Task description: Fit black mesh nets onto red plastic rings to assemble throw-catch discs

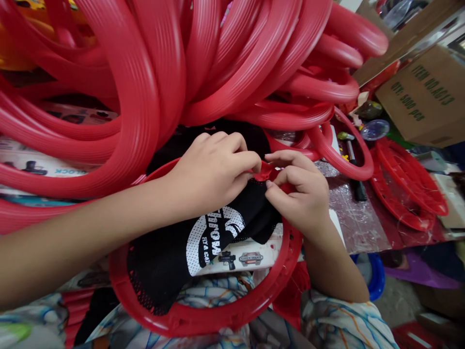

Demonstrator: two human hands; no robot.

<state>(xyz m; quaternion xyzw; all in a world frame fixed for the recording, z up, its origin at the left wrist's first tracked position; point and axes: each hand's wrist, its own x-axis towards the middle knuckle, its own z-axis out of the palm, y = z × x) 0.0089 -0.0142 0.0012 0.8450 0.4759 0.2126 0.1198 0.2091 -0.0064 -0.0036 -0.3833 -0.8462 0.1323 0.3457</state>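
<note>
Apparently, both hands (pixel 221 169) (pixel 303 191) touch the black fabric (pixel 160 261).

Heaped red rings (pixel 167 63) and a carton (pixel 417 99) suggest a workshop.

The ring frame (pixel 203 321) lies near, in the centre, with the fabric (pixel 156 264) across its left and far parts. At its far edge, the left hand (pixel 218 167) is just left of the right hand (pixel 303 189). Behind them, a pile of rings (pixel 141 82) spreads to the far left. On the table (pixel 401 236) at right lie more frames (pixel 438 206), a carton (pixel 414 99) beyond them.
</note>
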